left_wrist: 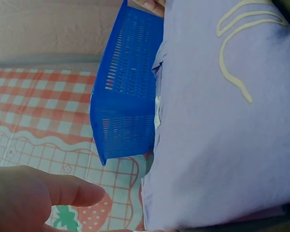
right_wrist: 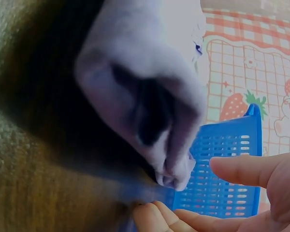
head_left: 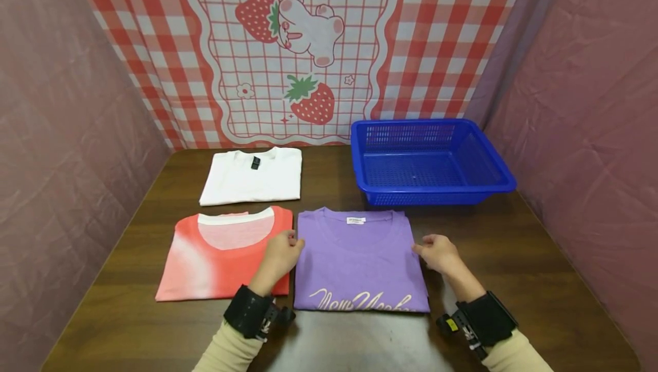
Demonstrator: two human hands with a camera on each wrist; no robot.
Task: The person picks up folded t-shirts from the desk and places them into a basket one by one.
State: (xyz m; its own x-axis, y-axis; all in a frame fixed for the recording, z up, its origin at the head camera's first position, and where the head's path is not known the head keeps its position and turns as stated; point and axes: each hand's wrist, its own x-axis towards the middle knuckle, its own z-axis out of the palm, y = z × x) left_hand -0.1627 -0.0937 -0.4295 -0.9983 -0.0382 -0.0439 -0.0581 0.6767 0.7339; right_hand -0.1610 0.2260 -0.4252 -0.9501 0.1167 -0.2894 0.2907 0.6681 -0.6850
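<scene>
A folded purple T-shirt (head_left: pixel 360 258) with cream script lettering lies flat between my two hands, its collar toward the back. My left hand (head_left: pixel 283 252) is at its left side edge; in the left wrist view the thumb (left_wrist: pixel 82 191) stands apart from the fingers, which are mostly cut off below. At the shirt's right side edge is my right hand (head_left: pixel 439 252). The right wrist view shows its thumb (right_wrist: pixel 241 169) and fingers spread apart, close to the shirt's layered, folded side (right_wrist: pixel 135 92).
A blue plastic basket (head_left: pixel 434 198) stands at the back right of the wooden table (head_left: pixel 514 258). Left of the purple shirt lies a folded red and white T-shirt (head_left: pixel 226 269), with a folded white T-shirt (head_left: pixel 252 180) behind it. A strawberry-print checked cloth (head_left: pixel 308 46) hangs at the back.
</scene>
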